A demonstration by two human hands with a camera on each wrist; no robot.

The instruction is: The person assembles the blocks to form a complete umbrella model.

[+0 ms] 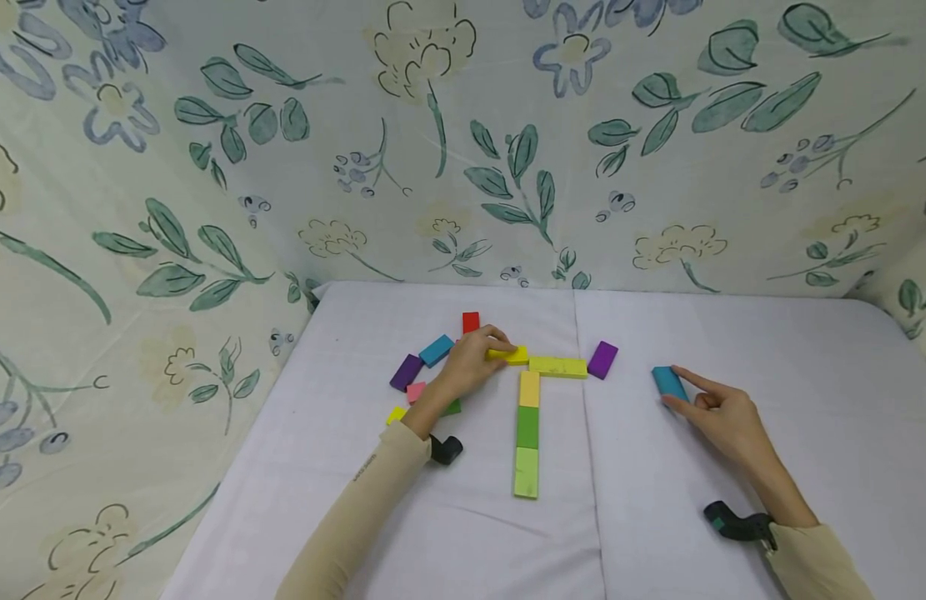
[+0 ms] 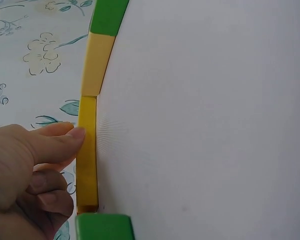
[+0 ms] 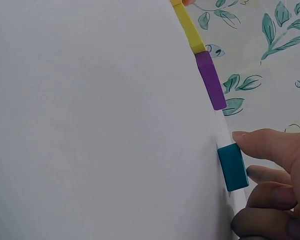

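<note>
My left hand pinches a yellow block between thumb and fingers. The left wrist view shows the thumb on this yellow block, with a tan-yellow block beyond its far end. Right of it lies another yellow block, then a tilted purple block. Farther right, my right hand pinches a blue block at the table, apart from the purple one. This blue block is between thumb and fingers in the right wrist view.
An orange-yellow block, a green block and a light green block form a column towards me. Loose blocks lie around my left hand: red, blue, dark purple, pink. A white cloth covers the table.
</note>
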